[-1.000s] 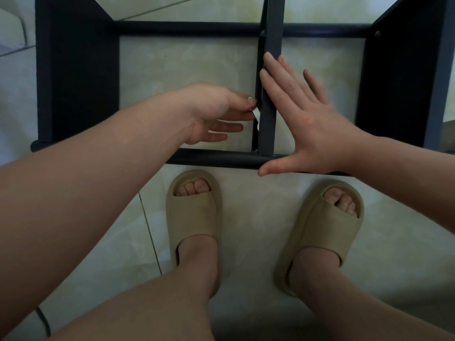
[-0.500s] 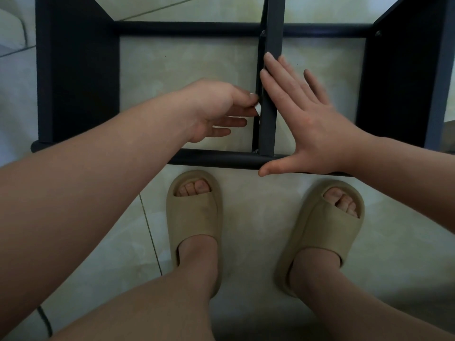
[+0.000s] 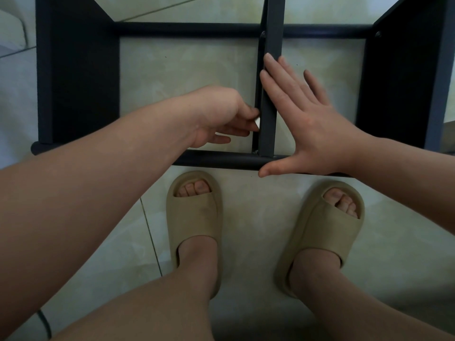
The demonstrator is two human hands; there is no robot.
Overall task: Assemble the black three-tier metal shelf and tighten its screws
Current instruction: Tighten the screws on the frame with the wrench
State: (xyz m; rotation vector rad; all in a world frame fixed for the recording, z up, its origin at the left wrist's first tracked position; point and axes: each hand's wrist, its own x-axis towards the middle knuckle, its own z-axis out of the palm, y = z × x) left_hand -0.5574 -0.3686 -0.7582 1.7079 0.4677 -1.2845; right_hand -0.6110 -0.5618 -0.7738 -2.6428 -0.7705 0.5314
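The black metal shelf frame (image 3: 221, 159) lies on its side on the tiled floor, its round tubes running left to right. A flat black middle panel (image 3: 269, 99) stands edge-up between the two tubes. My right hand (image 3: 307, 121) lies flat against the panel's right face, fingers straight, thumb along the near tube. My left hand (image 3: 221, 119) is at the panel's left face and pinches a small light-coloured tool (image 3: 257, 124) between thumb and fingers. A screw head (image 3: 255, 151) shows at the panel's near bottom corner.
Dark shelf panels stand at the left (image 3: 78, 77) and right (image 3: 398, 89). My feet in beige slippers (image 3: 194, 217) (image 3: 322, 230) rest just in front of the near tube. A black cable (image 3: 44, 321) lies at the bottom left.
My left hand has dropped slightly down the panel and rolled at the wrist with the small tool. My right hand has stayed in place.
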